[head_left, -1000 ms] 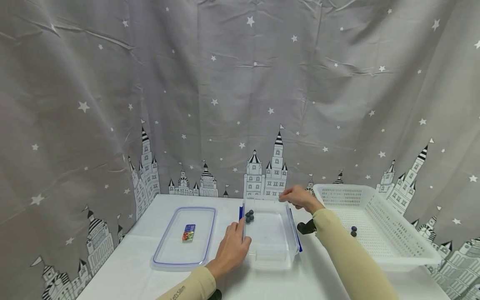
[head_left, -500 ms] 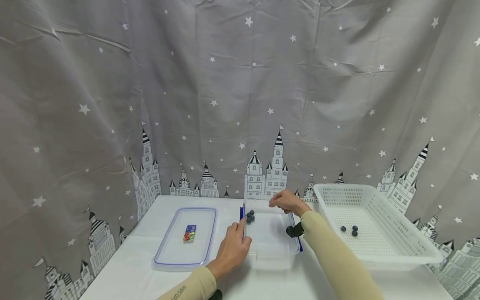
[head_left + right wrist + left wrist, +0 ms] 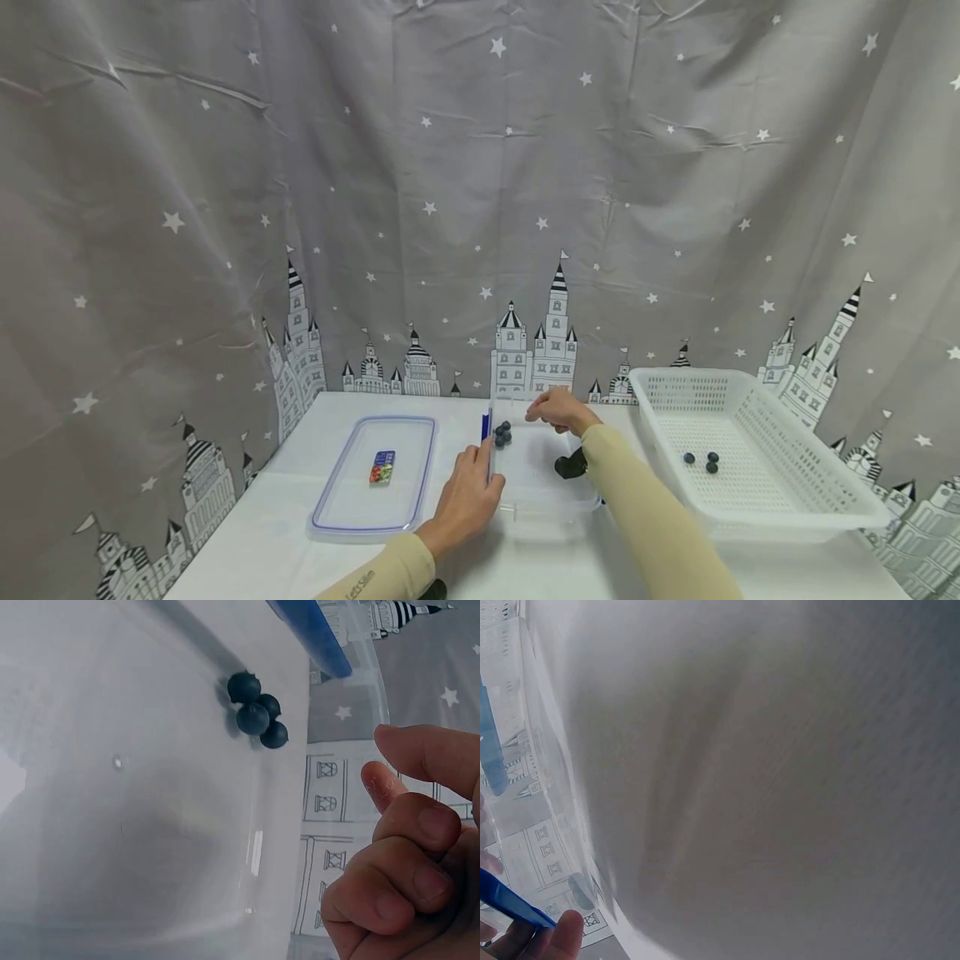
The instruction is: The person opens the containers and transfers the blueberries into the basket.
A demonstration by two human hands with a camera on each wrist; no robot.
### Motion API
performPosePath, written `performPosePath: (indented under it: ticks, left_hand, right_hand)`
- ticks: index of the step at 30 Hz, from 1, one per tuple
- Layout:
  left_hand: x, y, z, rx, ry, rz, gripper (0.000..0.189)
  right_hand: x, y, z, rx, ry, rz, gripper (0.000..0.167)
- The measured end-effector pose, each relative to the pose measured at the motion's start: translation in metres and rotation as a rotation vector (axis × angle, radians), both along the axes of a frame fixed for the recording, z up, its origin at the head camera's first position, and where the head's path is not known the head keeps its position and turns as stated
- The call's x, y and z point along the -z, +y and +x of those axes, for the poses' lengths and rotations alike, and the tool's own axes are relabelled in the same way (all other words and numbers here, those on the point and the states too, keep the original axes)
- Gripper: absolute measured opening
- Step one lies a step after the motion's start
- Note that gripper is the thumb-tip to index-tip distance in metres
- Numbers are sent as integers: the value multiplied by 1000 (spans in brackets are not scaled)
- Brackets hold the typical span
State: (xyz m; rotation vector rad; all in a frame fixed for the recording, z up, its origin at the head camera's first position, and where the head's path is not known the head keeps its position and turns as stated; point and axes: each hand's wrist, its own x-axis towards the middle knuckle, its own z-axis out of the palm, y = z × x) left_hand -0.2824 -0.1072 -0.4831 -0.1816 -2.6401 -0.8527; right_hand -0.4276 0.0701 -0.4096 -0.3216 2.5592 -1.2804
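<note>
Left hand point(image 3: 468, 493) grips the box point(image 3: 555, 505); the right hand point(image 3: 562, 411), empty above it, could scatter the far-left berries point(image 3: 253, 718) by dipping carelessly.

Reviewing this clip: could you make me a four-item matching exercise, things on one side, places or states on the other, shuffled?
Things:
1. Left hand
2. Right hand
3. Lid
4. White basket

Places or states:
A. Holds three dark berries
B. At the left side of the clear container
C. Lies flat, bearing a coloured label
D. Over the clear container

Pairs: 1-B, 2-D, 3-C, 4-A
</note>
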Motion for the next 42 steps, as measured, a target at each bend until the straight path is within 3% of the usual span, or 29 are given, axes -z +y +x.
performPosePath:
  ticks: [15, 22, 29, 34, 42]
  left_hand:
    - [-1, 1, 0, -7, -3, -6, 63]
    - [-2, 2, 1, 0, -8, -3, 62]
    - [-1, 2, 1, -5, -2, 1, 63]
    - [0, 4, 1, 0, -3, -1, 64]
    - [-2, 3, 3, -10, 20, -14, 63]
  right_hand:
    - [17, -26, 5, 57, -18, -31, 21]
    - [26, -30, 6, 107, -79, -50, 19]
    - [44, -33, -1, 167, -93, -56, 25]
    - [54, -35, -3, 193, -93, -24, 20]
    - [58, -39, -2, 200, -102, -25, 9]
